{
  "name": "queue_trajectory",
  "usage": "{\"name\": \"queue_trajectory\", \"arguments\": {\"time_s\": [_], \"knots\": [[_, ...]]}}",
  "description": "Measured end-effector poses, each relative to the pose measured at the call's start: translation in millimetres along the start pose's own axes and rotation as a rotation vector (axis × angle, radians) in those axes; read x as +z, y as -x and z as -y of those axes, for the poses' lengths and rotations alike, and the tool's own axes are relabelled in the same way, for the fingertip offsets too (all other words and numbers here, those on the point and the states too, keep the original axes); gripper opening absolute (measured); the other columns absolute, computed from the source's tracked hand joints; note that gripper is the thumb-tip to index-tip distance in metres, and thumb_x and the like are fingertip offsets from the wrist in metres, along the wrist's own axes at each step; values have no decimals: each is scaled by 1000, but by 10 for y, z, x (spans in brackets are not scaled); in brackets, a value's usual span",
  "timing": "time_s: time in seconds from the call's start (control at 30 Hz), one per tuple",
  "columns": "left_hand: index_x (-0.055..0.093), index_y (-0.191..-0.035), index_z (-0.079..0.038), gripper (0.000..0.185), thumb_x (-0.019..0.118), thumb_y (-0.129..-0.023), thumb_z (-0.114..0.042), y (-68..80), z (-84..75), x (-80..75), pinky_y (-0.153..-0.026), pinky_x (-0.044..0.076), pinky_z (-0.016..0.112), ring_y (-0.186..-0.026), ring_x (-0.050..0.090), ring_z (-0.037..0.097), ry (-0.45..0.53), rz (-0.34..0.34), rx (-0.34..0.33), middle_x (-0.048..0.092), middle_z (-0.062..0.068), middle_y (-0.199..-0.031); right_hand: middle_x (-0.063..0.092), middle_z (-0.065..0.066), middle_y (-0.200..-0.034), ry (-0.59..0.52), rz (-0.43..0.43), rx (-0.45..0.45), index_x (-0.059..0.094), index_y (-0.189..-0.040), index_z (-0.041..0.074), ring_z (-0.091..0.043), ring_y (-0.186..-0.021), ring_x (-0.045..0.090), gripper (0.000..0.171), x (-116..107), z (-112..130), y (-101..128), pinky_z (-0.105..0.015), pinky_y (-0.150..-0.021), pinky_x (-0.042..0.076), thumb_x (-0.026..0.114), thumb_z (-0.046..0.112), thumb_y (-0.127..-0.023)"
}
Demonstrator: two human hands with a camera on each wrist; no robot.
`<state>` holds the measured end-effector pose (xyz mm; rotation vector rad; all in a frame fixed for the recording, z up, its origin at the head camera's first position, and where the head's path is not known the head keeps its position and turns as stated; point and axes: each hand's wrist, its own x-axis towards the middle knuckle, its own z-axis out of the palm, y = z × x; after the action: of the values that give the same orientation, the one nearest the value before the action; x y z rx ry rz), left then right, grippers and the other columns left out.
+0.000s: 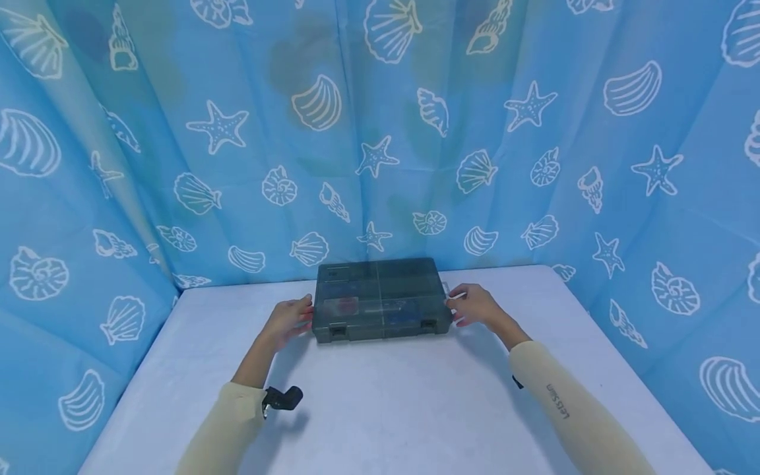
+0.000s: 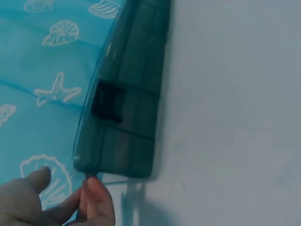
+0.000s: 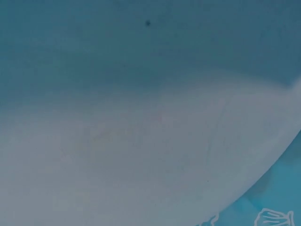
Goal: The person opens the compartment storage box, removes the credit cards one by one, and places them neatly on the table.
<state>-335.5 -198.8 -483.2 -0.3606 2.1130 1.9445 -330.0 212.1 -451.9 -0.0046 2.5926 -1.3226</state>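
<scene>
A dark translucent plastic storage box (image 1: 410, 276) with two front latches lies lid up toward the back of the white table. Through its lid show divided compartments, something red and something blue. My left hand (image 1: 289, 318) holds its left end, with fingertips at the corner; the left wrist view shows the same hand (image 2: 61, 205) from below, thumb raised apart from the fingers. At the opposite end my right hand (image 1: 474, 306) grips the side with bent fingers and thumb, by a small pale tab. The right wrist view shows neither this hand nor the box.
White cloth covers the table (image 1: 386, 409). Directly behind the box hangs a blue curtain (image 1: 380, 198) printed with shells and starfish, which also runs along both sides. A black wrist camera (image 1: 285, 398) juts out from the left sleeve.
</scene>
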Motion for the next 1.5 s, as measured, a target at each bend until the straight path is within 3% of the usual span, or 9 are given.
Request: {"name": "queue_trajectory", "arguments": {"time_s": [0.17, 0.37, 0.7, 1.07, 1.27, 1.37, 1.5], "knots": [[48, -136, 7, 52, 59, -99, -29, 26, 42, 24, -87, 55, 32, -112, 55, 28, -60, -38, 22, 55, 20, -127, 65, -18, -106, -7, 2, -24, 52, -129, -5, -28, -87, 68, 42, 49, -29, 20, -36, -73, 59, 62, 18, -95], [54, -131, 5, 43, 60, -99, -23, 59, 80, 35, -83, 56, 30, -100, 58, 23, -80, -36, 38, 58, 17, -117, 66, -19, -104, 48, -19, -36, 56, -125, -9, -25, -85, 68, 41, 69, -55, 45, -38, -80, 57, 61, 19, -95], [54, -131, 6, 41, 59, -99, -20, 102, 81, 22, -83, 56, 31, -100, 59, 23, -121, -1, 28, 58, 18, -118, 68, -13, -96, 89, -10, -19, 62, -117, -7, -18, -79, 67, 40, 96, -114, 109, -39, -79, 57, 69, 22, -91], [53, -131, 6, 44, 62, -97, -22, 214, 114, -60, -81, 57, 33, -87, 60, 19, -106, 57, 11, 58, 15, -106, 67, -12, -99, 17, 37, -4, 61, -119, -6, -19, -80, 69, 46, 94, -230, 220, -36, -79, 58, 73, 28, -89], [51, -133, 3, 47, 56, -100, -30, 141, 64, -42, -83, 55, 32, -97, 59, 21, -65, 65, -59, 59, 13, -112, 66, -15, -96, -34, 50, 5, 59, -119, -8, -22, -79, 69, 47, 92, -272, 266, -37, -77, 59, 68, 29, -92], [52, -133, 2, 49, 52, -102, -36, 76, 16, -34, -83, 54, 31, -101, 57, 20, -14, 51, -103, 58, 11, -116, 65, -17, -91, -118, 74, 57, 52, -122, -10, -24, -75, 69, 51, 94, -292, 282, -35, -72, 59, 62, 32, -97], [51, -134, 1, 55, 45, -103, -43, 27, -80, -41, -81, 54, 31, -101, 56, 20, 14, 45, -149, 55, 10, -120, 65, -18, -86, -263, 182, 148, 45, -124, -13, -26, -71, 70, 57, 102, -336, 346, -36, -69, 60, 53, 39, -101]]}}
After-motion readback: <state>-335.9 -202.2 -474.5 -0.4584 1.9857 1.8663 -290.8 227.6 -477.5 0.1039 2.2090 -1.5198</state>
